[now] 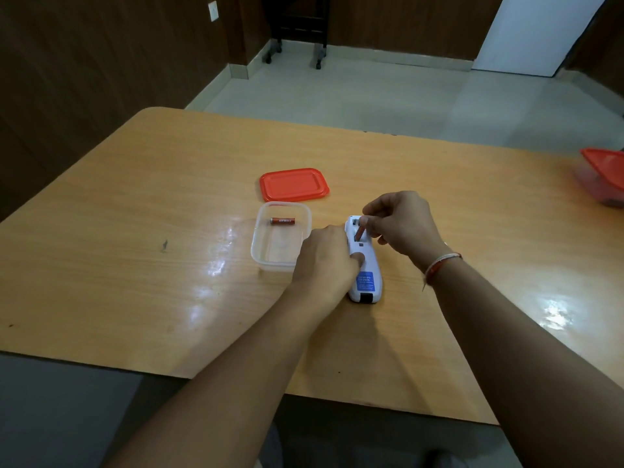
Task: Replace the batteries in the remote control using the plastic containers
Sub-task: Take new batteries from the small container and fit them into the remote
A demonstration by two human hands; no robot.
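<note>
Fingers (pixel 363 228) perhaps on a battery; remote (pixel 366 265) lengthwise, away from person.

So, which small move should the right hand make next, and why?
Probably press the red battery flat into the open compartment of the white remote control. The right hand holds it tilted there, the left hand steadies the remote, and another red battery waits in the clear plastic container.
</note>
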